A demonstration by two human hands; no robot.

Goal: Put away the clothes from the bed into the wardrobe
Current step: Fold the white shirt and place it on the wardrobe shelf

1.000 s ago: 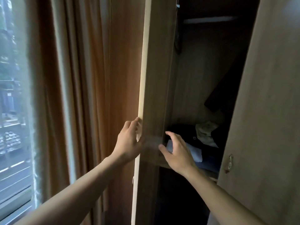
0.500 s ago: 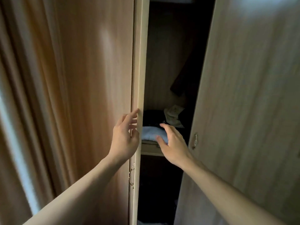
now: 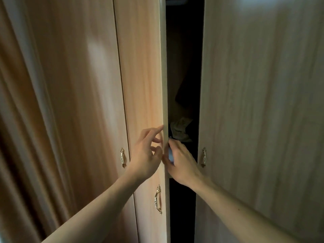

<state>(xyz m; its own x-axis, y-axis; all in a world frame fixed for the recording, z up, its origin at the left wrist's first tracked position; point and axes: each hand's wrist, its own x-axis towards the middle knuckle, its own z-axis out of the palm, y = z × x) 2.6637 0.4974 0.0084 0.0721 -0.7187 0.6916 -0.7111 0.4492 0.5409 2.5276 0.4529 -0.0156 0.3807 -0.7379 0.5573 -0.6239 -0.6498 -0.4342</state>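
Where the two wardrobe doors stand ajar, only a narrow dark slot shows the inside; most of it is too dim to read. Left door (image 3: pixel 145 85) edge-on, right door (image 3: pixel 254 102) angled, wardrobe top and floor cut off by the frame. Within the slot: a crumpled pale-olive garment (image 3: pixel 180 129) on a shelf, a dark hanging shape above it, unclear. A bit of light blue cloth (image 3: pixel 170 156) peeks beside the right hand (image 3: pixel 182 163), mostly hidden by it. Right hand reaches into the gap, fingers loosely spread, gripping nothing visible. Left hand (image 3: pixel 145 155) rests fingertips on the left door's edge, fingers apart. Brass handles (image 3: pixel 158 199) carry marks too small to read. Curtain (image 3: pixel 21 120) at far left, blurred.
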